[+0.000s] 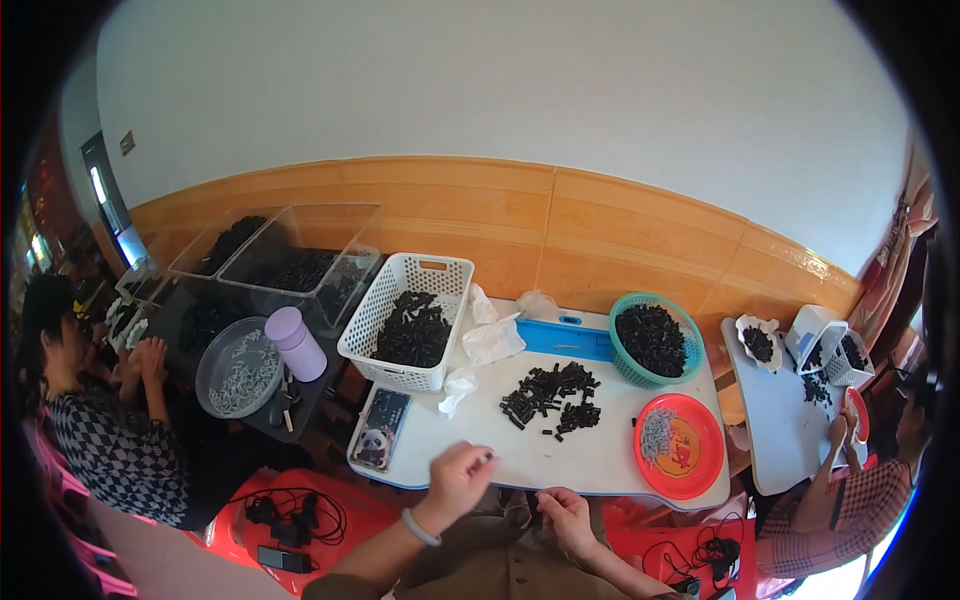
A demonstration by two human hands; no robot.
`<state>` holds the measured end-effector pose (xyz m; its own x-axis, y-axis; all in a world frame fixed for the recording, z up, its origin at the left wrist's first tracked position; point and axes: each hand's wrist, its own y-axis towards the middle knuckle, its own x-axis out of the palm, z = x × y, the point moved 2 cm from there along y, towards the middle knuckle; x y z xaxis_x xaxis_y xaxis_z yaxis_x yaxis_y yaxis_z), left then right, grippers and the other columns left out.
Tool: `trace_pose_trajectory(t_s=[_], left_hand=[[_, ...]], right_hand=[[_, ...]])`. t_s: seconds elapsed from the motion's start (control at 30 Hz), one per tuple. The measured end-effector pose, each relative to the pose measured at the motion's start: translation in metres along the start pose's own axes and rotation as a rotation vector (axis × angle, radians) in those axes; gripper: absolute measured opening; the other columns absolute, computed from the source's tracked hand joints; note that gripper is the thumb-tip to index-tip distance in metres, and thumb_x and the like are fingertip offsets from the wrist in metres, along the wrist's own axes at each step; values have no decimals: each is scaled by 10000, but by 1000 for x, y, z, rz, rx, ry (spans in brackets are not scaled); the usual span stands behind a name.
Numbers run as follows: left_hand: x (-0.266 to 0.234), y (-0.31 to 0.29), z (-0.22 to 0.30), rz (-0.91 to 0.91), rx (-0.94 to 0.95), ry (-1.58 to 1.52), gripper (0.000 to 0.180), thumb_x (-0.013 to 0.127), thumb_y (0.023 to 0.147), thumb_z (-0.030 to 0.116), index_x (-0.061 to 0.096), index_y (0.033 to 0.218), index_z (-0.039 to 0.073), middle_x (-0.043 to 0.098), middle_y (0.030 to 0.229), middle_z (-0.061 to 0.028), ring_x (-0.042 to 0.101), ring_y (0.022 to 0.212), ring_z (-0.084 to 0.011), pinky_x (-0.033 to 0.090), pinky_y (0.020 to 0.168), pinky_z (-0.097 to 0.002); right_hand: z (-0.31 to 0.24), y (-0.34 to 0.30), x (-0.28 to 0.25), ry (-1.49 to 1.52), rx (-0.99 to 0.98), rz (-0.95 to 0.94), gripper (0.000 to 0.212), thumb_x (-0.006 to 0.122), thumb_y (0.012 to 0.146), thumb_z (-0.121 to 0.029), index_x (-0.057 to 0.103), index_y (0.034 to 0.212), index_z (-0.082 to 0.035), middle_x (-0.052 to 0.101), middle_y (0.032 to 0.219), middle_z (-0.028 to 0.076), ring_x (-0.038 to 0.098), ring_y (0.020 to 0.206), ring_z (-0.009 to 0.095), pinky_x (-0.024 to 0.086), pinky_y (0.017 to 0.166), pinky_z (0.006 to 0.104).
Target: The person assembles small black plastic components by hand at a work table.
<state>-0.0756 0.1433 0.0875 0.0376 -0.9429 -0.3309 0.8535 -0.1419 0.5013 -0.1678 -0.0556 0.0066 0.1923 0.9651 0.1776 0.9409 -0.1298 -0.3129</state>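
My left hand (460, 482), with a pale band round its wrist, is raised over the front edge of the white table (490, 462). Its fingers close on a small black cylinder, of which only a dark end shows. My right hand (568, 518) is held lower, just off the table edge, with thumb and fingers pinched together; what they hold, if anything, is too small to make out. Beyond both hands lies a loose pile of short black cylinders (550, 395). To its right a red plate (690, 478) carries small grey pieces (657, 436).
A white basket (400, 378) and a green basket (655, 378) hold black pieces. Crumpled tissue (493, 342), a blue tray (570, 340) and a panda-cased phone (381, 430) share the table. A purple bottle (297, 345) stands left. People sit at both sides; red stools (235, 520) carry cables.
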Motion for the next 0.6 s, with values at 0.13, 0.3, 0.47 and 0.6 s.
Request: trace_pose_trajectory(t_s=[0.13,0.3,0.47,0.6], left_hand=[[-40,70,-13,151,186,272,119,732,745,68,649,824,38,563,654,-92,538,525,-226,419,491,-329],[-74,139,-75,155,-8,609,272,701,784,161,631,1011,28,585,786,-139,598,727,-325,471,642,-431],[-32,129,-73,108,177,578,365,702,766,138,590,1089,9,596,864,-138,605,816,-322,485,693,-419],[32,85,-74,-126,217,369,200,683,751,92,642,945,72,612,869,-92,608,796,-308,494,659,-402]], right_hand=[[0,2,0,8,-11,44,127,612,896,-117,641,935,0,598,723,-4,495,529,47,403,479,195],[-3,7,3,-312,-243,44,112,630,874,-99,652,841,5,601,678,2,507,594,48,418,536,222],[-25,16,-3,-744,-672,103,46,643,806,-52,646,802,-6,632,731,152,625,665,301,494,604,362],[-33,32,-12,-912,-786,98,33,647,777,-31,621,792,-18,599,696,149,596,657,343,483,594,410]])
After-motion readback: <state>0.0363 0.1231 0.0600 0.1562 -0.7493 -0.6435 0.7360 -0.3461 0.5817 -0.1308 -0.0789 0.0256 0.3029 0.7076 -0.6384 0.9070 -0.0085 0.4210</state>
